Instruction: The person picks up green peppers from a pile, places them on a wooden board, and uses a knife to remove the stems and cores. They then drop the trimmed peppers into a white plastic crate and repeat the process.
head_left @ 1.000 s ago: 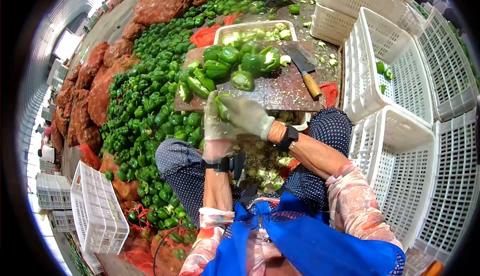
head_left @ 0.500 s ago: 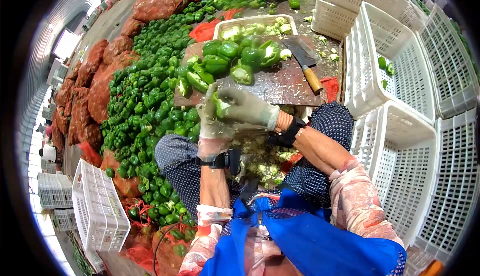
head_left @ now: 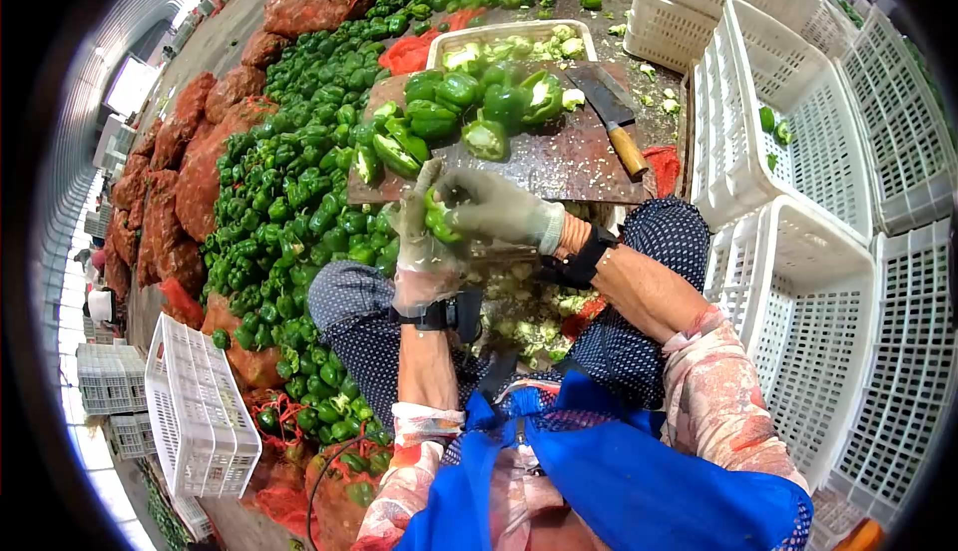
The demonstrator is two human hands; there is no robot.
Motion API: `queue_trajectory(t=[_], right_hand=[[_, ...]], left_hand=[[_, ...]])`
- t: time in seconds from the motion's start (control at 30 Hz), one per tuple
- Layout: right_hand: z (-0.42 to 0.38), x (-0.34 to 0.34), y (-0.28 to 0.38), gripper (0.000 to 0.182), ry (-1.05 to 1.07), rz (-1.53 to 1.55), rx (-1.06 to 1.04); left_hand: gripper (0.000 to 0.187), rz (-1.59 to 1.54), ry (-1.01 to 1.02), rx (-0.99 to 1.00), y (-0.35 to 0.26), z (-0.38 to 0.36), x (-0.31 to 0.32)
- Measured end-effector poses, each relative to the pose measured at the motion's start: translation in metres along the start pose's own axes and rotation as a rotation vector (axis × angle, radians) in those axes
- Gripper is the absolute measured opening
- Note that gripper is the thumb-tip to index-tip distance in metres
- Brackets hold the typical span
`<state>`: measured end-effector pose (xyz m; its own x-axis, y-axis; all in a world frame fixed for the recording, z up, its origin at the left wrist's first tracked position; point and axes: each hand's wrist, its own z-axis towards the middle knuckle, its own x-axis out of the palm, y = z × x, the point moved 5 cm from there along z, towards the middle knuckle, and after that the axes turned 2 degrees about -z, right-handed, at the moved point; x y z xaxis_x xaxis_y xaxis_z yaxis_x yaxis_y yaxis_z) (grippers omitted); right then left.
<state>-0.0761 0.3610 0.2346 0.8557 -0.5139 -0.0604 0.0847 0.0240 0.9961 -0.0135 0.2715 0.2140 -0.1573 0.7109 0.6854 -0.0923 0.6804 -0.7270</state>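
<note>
A green bell pepper (head_left: 439, 220) is between my two gloved hands, just in front of the cutting board's near edge. My left hand (head_left: 423, 257) is closed around it from the left, and my right hand (head_left: 504, 210) grips it from the right with bent fingers. The cutting board (head_left: 589, 184) is wet and speckled with seeds. On it lie several peppers (head_left: 433, 120), some cut so that the pale inside shows, such as a pepper half (head_left: 485, 140). To the right a cleaver (head_left: 605, 102) rests, its wooden handle towards me.
Behind the board stands a shallow tray (head_left: 431, 54) of pale pepper cores. A large heap of green peppers (head_left: 289, 182) spreads along the left, beside red mesh sacks (head_left: 215, 192). White plastic crates (head_left: 788, 351) line the right; another crate (head_left: 200, 411) stands at lower left.
The pepper in my hands has turned: its pale inside showed before, and its green skin faces up now. Both hands stay in nearly the same place.
</note>
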Motion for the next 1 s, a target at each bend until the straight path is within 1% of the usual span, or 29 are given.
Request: queue_trajectory(t=[0.1,0.13,0.23,0.27,0.37,0.4,0.5,0.53,0.57,0.63,0.67,0.7,0.77,0.8,0.83,0.9,0.93,0.97,1.0], right_hand=[[0.001,0.001,-0.003,0.045,-0.008,-0.297,-0.117],[-0.001,0.001,0.001,0.045,0.008,-0.295,-0.093],[-0.004,0.000,0.012,0.046,-0.021,-0.249,0.020],[-0.004,0.001,0.012,0.048,-0.013,-0.183,0.012],[0.002,-0.003,0.002,0.052,-0.104,-0.270,-0.024],[0.002,-0.005,-0.007,0.059,-0.097,-0.167,0.094],[-0.004,-0.008,0.003,0.062,-0.108,-0.263,0.123],[-0.005,-0.007,0.004,0.059,-0.101,-0.344,0.159],[-0.006,-0.006,0.006,0.057,-0.092,-0.424,0.194],[-0.008,-0.004,0.013,0.051,-0.081,-0.734,0.295],[-0.007,0.000,0.010,0.041,-0.148,-0.918,0.143],[-0.006,-0.001,0.006,0.039,-0.121,-0.952,0.184],[0.000,-0.011,0.020,0.036,-0.064,-1.029,0.250],[-0.003,-0.019,0.029,0.034,0.011,-1.035,0.332],[-0.003,-0.033,0.013,0.033,-0.090,-1.069,0.228],[-0.002,-0.044,-0.002,0.034,-0.189,-0.917,0.100],[-0.006,-0.039,0.012,0.034,-0.169,-0.872,0.074],[-0.003,-0.032,0.010,0.036,-0.207,-0.825,-0.052],[-0.004,-0.022,0.012,0.036,-0.128,-0.869,-0.044]], left_hand=[[0.080,0.038,-0.063,-0.026,-0.004,-0.005,0.009],[0.071,0.043,-0.131,-0.012,-0.003,-0.001,0.003],[0.060,0.038,-0.257,-0.062,0.002,-0.001,-0.003],[0.055,0.024,-0.260,-0.083,0.004,0.006,-0.012],[0.055,0.125,-0.272,-0.089,0.005,0.011,-0.016],[0.052,0.196,-0.246,-0.056,0.002,0.014,-0.017],[0.042,0.404,-0.166,0.043,-0.005,0.019,-0.020],[0.032,0.428,-0.158,0.067,-0.004,0.018,-0.018],[0.033,0.441,-0.178,0.087,-0.003,0.019,-0.023],[0.035,0.465,-0.216,0.130,0.000,0.023,-0.034],[0.037,0.570,-0.181,0.119,-0.003,0.023,-0.035],[0.040,0.674,-0.145,0.112,-0.006,0.023,-0.036],[0.044,0.123,-0.175,-0.009,-0.011,0.014,-0.022],[0.050,-0.155,0.139,0.000,-0.006,0.012,-0.020],[0.056,-0.199,0.007,0.042,0.004,0.019,-0.046],[0.062,-0.319,-0.012,0.017,0.004,0.010,-0.030],[0.061,-0.292,-0.038,0.014,0.004,0.007,-0.025],[0.061,-0.264,-0.065,0.012,0.004,0.003,-0.022],[0.061,-0.231,-0.092,0.007,0.004,0.002,-0.021]])
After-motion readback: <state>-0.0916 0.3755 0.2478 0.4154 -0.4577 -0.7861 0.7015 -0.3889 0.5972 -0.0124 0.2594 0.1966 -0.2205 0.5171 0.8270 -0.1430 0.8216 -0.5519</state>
